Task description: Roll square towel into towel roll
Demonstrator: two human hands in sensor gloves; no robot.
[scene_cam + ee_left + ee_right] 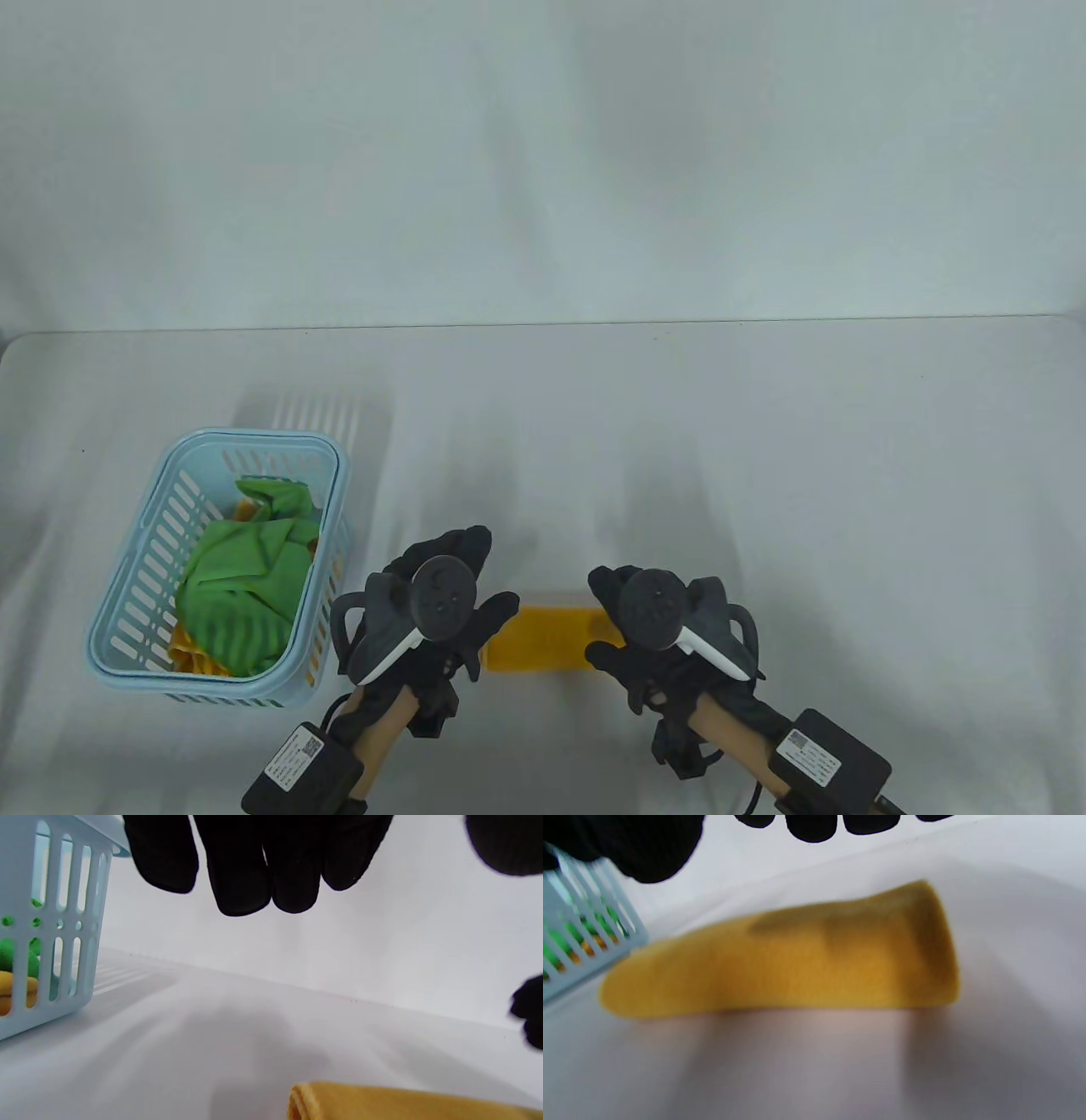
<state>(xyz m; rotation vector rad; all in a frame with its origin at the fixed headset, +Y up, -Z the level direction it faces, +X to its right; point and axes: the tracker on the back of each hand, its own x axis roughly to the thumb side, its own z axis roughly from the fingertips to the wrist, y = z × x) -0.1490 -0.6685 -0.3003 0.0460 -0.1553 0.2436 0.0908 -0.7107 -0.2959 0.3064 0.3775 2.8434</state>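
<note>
A yellow towel (547,637) lies rolled into a short, flattish roll on the white table near the front edge, between my two hands. My left hand (488,607) hovers over the roll's left end. In the left wrist view its fingers (254,878) hang relaxed above the table, clear of the towel (382,1103). My right hand (612,594) is over the roll's right end. The right wrist view shows the whole roll (797,963) lying free, a little blurred, with the fingertips (810,825) above it and nothing held.
A light blue slatted basket (254,437) stands at the left, close to my left hand, holding crumpled green and yellow towels (246,577). It also shows in the left wrist view as the basket (51,993). A pale wall rises behind the table's far edge.
</note>
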